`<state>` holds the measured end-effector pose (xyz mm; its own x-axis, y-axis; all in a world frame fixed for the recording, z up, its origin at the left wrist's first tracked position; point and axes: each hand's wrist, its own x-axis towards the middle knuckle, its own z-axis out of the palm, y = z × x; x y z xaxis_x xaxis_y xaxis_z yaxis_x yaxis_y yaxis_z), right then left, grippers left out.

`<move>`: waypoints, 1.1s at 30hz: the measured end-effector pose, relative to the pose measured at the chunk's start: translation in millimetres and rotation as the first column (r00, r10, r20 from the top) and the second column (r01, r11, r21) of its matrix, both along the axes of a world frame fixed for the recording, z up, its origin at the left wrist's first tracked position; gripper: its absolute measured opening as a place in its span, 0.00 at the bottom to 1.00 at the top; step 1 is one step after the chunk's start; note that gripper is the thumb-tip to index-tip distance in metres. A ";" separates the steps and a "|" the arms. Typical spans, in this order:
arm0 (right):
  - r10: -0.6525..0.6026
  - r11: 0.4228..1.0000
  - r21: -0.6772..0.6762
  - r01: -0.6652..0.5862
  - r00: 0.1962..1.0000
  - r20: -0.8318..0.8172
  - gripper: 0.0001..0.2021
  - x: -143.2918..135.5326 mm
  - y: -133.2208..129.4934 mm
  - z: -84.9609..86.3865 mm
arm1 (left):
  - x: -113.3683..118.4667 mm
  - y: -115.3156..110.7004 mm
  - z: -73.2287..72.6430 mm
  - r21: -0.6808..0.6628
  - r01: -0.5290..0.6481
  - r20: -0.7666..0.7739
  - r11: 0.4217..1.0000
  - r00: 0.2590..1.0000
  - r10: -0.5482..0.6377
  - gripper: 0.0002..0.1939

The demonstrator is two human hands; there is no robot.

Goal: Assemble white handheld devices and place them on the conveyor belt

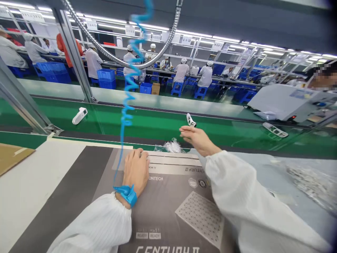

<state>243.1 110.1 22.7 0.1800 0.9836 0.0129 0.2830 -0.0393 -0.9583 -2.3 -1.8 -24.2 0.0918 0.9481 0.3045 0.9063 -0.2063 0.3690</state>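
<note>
My left hand rests on the far left part of a grey printed cardboard box, palm down with the fingers curled; what is under them is hidden. A blue wrist strap with a coiled cord circles that wrist. My right hand is raised over the box's far right edge, its fingers stretched out and nothing seen in them. Just beyond its fingertips, a small white and black part lies on the green conveyor belt. Clear plastic wrap sits between my hands, past the box.
White parts lie on the belt at left and right. A bag of small pieces is on the right of the bench. Metal posts and a hanging metal hose stand before me. Several people work beyond.
</note>
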 end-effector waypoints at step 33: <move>0.204 0.838 0.393 -0.379 0.885 0.419 0.12 -53.9 -96.9 22.3 | 6.4 -11.8 35.1 -0.212 0.185 0.489 0.960 0.870 -0.059 0.10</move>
